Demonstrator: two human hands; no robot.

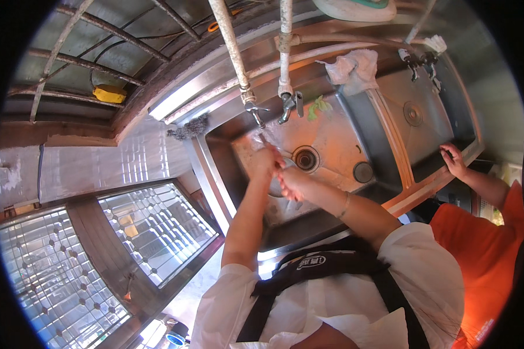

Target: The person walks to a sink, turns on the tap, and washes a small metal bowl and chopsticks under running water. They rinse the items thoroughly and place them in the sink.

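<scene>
My left hand (264, 161) is held over the left basin of the steel sink (332, 168), below a metal tap (255, 114). Its fingers are curled closed; a slim, blurred shape shows between it and the tap, too unclear to name. Close against it, touching or nearly so, is my right hand (295, 184), with bent fingers. Whatever lies between the two hands is mostly covered by them. Behind the hands, part of a pale, round-rimmed thing (275, 189) shows, perhaps a dish. The round drain (305, 159) sits just right of my hands.
A second tap (287, 107) stands beside the first. Green leaves (319, 108) lie at the basin's back. A whitish cloth (355, 71) drapes over the divider. A person in orange (477, 244) rests a hand (453, 161) on the right basin's edge. A dark scouring pad (190, 127) sits at the left corner.
</scene>
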